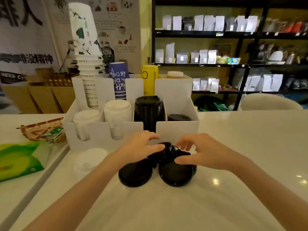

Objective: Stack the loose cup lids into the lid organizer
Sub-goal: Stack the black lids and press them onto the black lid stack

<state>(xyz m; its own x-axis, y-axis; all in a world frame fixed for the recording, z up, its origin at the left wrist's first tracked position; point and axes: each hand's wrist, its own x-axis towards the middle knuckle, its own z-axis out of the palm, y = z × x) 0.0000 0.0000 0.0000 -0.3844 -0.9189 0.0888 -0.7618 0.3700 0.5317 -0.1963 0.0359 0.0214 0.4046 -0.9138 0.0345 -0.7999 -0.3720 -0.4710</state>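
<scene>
- On the white counter (233, 147), loose black lids (175, 174) lay clustered just before the lid organizer (176, 129).
- My left hand (141, 147) rested spread on them.
- My right hand (200, 152) hovered, fingers splayed, thumb touching one lid.

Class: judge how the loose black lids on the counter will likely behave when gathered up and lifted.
The black lids look thin and glossy, so they are probably light and may slide on the smooth counter. They lie overlapping and tilted, so the pile could shift under the left hand and right hand. Their matching shapes suggest they nest.
</scene>
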